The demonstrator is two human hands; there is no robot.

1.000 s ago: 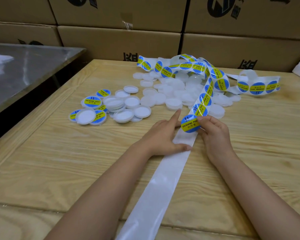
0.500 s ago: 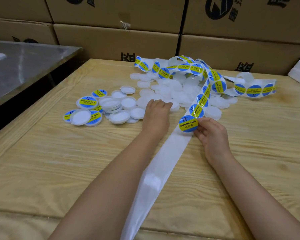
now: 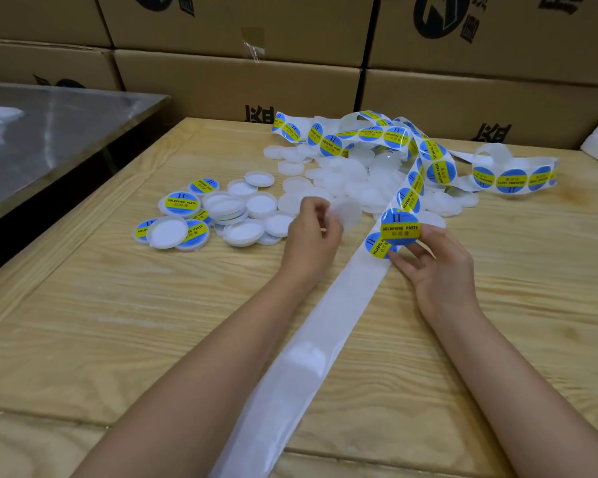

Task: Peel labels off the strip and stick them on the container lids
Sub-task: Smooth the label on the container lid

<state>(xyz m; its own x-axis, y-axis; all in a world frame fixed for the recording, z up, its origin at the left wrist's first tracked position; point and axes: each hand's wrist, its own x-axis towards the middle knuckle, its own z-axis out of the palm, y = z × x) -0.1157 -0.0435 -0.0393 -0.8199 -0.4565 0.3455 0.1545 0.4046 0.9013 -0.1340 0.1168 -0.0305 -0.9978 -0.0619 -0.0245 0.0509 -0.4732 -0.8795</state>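
A: What carries everything?

B: A pale wooden plank table (image 3: 118, 322). A bare white backing strip (image 3: 325, 339) runs from six o'clock toward centre.

A: And farther back?

B: At ten o'clock, a cluster of round white plastic lids (image 3: 244, 232), some labelled blue and yellow. At twelve, a heap of plain white lids (image 3: 353, 174), with a looping strip of round blue-and-yellow labels (image 3: 439, 170) lying over it toward two.

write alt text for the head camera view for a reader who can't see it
A person's right hand pinches a round blue and yellow label above the backing strip while the left hand holds a blurred white lid over a wooden table; labelled lids lie to the left.
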